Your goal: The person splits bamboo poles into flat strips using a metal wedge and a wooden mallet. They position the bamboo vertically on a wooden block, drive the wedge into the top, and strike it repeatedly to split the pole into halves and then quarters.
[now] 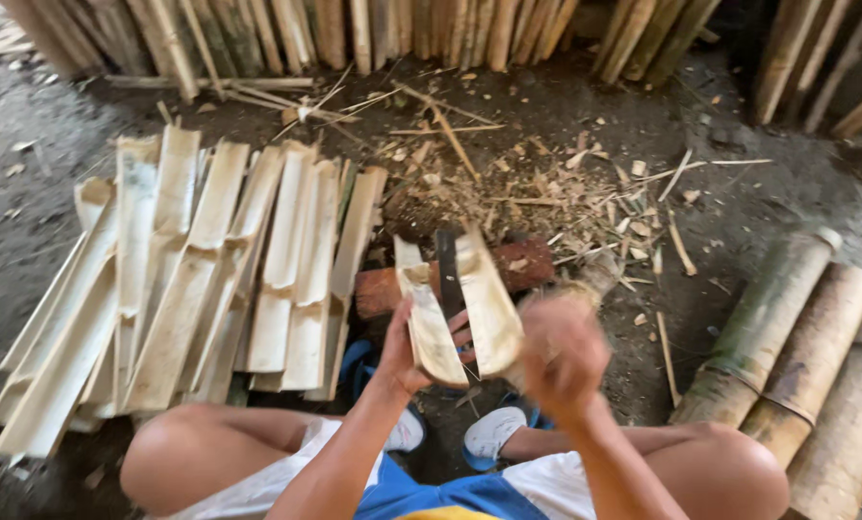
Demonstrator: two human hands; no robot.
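No packages, no labels — no signs (or screens)

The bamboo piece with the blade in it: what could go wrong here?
The left hand holds the split bamboo piece right beside the dark blade, so a slip might cut its fingers. The right hand is blurred in motion; a mis-strike could hit the left hand.
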